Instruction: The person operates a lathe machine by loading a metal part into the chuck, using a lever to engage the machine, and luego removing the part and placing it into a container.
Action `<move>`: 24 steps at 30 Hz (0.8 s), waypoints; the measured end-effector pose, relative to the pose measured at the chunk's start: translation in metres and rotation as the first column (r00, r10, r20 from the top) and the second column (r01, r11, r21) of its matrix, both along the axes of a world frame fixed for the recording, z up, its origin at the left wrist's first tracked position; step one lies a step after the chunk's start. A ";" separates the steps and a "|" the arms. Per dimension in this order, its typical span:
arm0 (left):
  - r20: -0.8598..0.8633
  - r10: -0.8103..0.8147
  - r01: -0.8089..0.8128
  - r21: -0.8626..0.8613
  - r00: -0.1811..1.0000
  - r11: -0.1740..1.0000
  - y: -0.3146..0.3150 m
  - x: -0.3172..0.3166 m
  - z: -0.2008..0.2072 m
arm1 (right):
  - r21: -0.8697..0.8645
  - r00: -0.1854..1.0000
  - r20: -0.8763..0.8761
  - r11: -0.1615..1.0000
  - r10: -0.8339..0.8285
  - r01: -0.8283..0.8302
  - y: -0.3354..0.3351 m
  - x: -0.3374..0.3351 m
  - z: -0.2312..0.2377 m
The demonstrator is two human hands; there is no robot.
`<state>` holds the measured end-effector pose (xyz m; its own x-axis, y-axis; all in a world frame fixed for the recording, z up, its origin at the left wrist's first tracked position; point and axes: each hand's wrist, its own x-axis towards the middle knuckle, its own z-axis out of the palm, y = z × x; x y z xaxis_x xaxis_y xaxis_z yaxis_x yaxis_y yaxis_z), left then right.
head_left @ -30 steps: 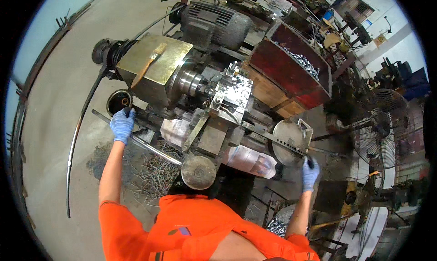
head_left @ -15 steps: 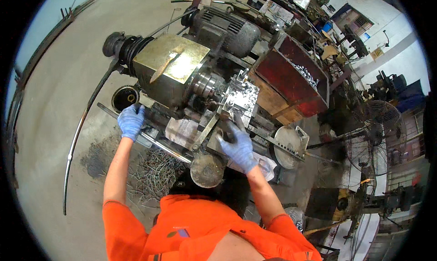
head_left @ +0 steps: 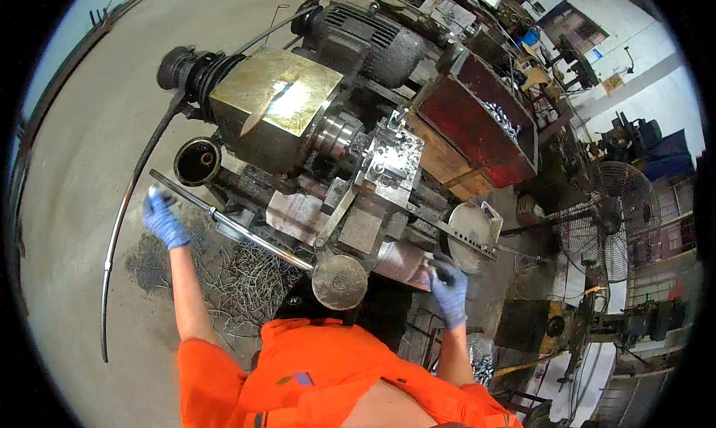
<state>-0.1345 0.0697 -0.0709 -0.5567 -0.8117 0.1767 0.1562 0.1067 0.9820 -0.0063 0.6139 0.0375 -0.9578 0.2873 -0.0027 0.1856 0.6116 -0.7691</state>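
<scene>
your left hand (head_left: 165, 223), blue-gloved: fingers loosely bent, blurred; cannot tell whether they pinch anything. the long metal bar (head_left: 257, 239) has its dark end just above these fingertips and slants away rightward, its far end at a round metal disc (head_left: 339, 282). your right hand (head_left: 450, 300), also gloved: fingers curled; cannot tell whether they grip something. just left of those fingers, a printed sheet (head_left: 397, 261); farther off, up and left, the machine's chuck (head_left: 337, 136).

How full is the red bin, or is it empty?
Not empty: small shiny pieces show inside the red bin. How deep they lie, I cannot tell.
</scene>
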 end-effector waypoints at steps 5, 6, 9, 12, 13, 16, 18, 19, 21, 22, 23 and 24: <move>0.685 -0.007 0.516 -0.541 0.729 0.664 -0.003 0.015 -0.114 | 0.043 0.989 -0.146 0.999 0.008 -0.002 0.035 0.023 -0.025; 0.785 0.104 0.703 -0.598 0.611 0.385 0.014 0.016 -0.115 | 0.041 0.991 -0.135 0.999 0.000 0.005 0.032 0.023 -0.023; 0.791 0.179 0.811 -0.573 0.585 -0.116 0.031 0.006 -0.120 | 0.077 0.994 -0.107 0.997 0.019 -0.011 0.009 0.017 -0.007; 0.912 0.182 0.930 -0.367 0.367 -0.035 0.014 -0.006 -0.133 | 0.174 0.993 -0.066 0.981 0.093 -0.081 -0.005 0.013 0.003; 0.940 0.181 0.956 -0.293 0.289 -0.006 0.008 -0.007 -0.136 | 0.191 0.993 -0.043 0.977 0.107 -0.097 -0.002 0.013 -0.003; 0.923 0.255 0.864 -0.365 0.288 0.347 0.065 0.010 -0.111 | 0.188 0.996 -0.036 0.980 0.078 -0.070 -0.003 0.017 -0.007; 0.798 0.212 0.613 -0.576 0.564 0.540 0.087 0.026 -0.131 | 0.160 0.991 -0.066 0.981 0.120 -0.108 -0.009 0.013 -0.002; 0.893 0.217 0.772 -0.449 0.393 0.449 0.079 0.025 -0.130 | 0.145 0.985 -0.090 0.981 0.145 -0.131 -0.010 0.010 -0.001; 0.933 0.148 0.912 -0.353 0.327 0.208 0.049 0.010 -0.118 | 0.131 0.982 -0.100 0.980 0.161 -0.147 -0.012 -0.002 0.008; 0.951 0.122 0.952 -0.296 0.286 0.078 0.036 0.008 -0.115 | 0.152 0.976 -0.109 0.974 0.188 -0.171 -0.012 -0.007 0.014; 0.951 0.149 0.958 -0.282 0.272 0.054 0.047 0.008 -0.099 | 0.176 0.971 -0.118 0.967 0.208 -0.185 -0.010 -0.013 0.019; 0.934 0.148 0.925 -0.348 0.327 0.154 0.052 0.012 -0.107 | 0.201 0.964 -0.129 0.958 0.234 -0.206 -0.009 -0.018 0.026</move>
<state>-0.1225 0.1220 -0.1779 -0.9670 -0.0347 -0.2524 -0.0421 0.9988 0.0239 -0.0239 0.6049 0.0634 -0.9826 0.0512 0.1786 -0.0784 0.7576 -0.6480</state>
